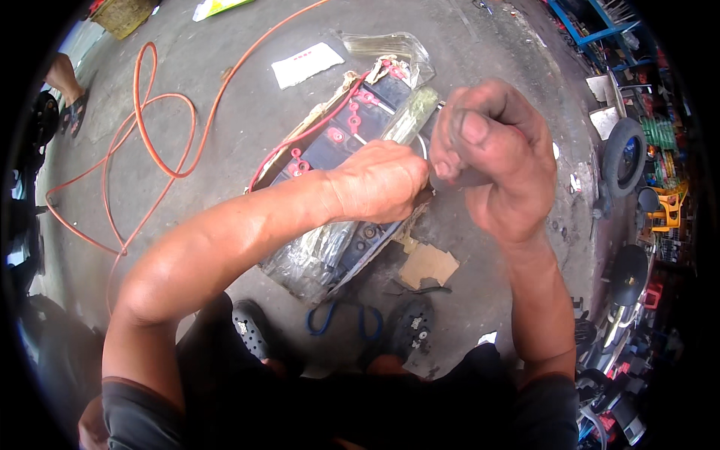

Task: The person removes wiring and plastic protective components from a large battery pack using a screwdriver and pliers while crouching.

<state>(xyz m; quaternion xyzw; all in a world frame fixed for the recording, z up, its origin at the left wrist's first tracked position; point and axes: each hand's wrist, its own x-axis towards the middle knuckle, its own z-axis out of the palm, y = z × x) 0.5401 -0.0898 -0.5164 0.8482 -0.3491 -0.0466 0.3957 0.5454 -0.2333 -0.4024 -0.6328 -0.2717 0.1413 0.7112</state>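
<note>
My left hand [386,180] is closed over the middle of a battery pack [322,150] with red terminal covers, lying in torn cardboard and clear plastic wrap [311,255]. What it grips is hidden. My right hand [499,150] is raised just to the right, fingers curled tightly, partly over the pack's right side; I cannot make out what is inside it. A red cable [300,130] runs along the pack's left side, and a short pale strand shows between my hands.
An orange hose [176,172] loops across the left floor. Another person's sandalled foot [73,109] is at upper left. Paper [306,64], cardboard scraps [429,264] and a blue cord [322,319] lie around the pack. A tyre [622,157], blue rack [589,34] and crowded parts line the right.
</note>
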